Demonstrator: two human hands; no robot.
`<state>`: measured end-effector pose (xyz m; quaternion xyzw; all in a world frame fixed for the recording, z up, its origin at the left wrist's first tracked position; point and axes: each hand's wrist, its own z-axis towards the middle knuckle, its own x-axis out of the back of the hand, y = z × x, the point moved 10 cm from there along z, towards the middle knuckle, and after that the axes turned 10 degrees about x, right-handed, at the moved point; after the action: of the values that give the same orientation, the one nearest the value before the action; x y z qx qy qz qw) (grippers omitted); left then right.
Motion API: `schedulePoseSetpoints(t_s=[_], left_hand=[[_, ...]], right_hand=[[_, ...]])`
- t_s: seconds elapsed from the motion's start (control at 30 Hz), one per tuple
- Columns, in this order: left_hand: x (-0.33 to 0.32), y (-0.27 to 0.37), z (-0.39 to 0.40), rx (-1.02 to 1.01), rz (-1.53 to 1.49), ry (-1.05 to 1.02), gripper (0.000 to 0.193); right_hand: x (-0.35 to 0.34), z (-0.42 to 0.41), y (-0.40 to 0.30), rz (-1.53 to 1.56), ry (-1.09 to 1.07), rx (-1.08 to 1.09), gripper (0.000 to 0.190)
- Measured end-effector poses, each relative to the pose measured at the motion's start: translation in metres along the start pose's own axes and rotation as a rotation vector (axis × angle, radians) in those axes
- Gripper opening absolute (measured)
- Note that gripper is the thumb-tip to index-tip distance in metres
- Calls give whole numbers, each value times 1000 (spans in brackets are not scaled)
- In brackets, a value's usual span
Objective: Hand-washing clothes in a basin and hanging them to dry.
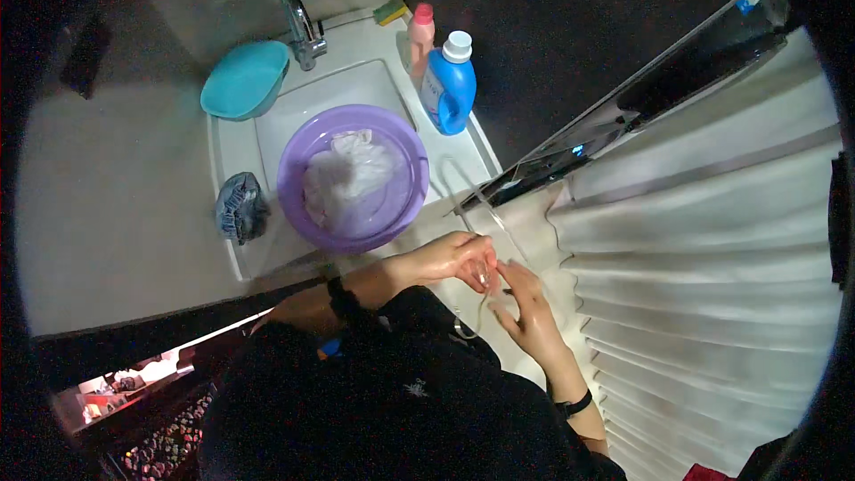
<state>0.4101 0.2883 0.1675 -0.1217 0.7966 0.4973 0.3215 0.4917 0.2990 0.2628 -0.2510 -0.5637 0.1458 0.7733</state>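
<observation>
In front of my body, just below the sink, my left hand (469, 262) is curled around a small clear, shiny object (482, 276); what it is cannot be told. A thin pale cord (481, 317) hangs below those fingers. Close on the right, my right hand (531, 314) has its fingers apart, the index fingertip near the left hand, with no held thing visible. Above the left forearm, a purple plastic basin (419, 204) rests over the sink and holds wet white cloth (357, 170) in water.
A white sink (334, 83) with a chrome faucet (307, 40) lies ahead. Around it are a teal basin (244, 80), a blue detergent bottle (451, 90), a pink bottle (421, 40), a sponge (389, 11) and a bunched dark blue cloth (240, 208). A white curtain (695, 240) hangs right.
</observation>
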Motion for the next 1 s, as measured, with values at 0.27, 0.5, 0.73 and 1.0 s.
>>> schedulePoseSetpoints(t_s=[0.27,0.5,0.73,1.0], left_hand=[[94,31,-21,-141,83,316,71],[295,-15,-108,-357,370,1055,45],[291,-9,-142,94,1469,1546,67],[257,3,-135,604,1436,1383,108]], right_hand=[[-25,42,110,374,214,-337,41],[-139,108,241,935,199,-500,37],[-178,144,291,1005,251,-507,37],[-174,139,313,823,340,-590,46]])
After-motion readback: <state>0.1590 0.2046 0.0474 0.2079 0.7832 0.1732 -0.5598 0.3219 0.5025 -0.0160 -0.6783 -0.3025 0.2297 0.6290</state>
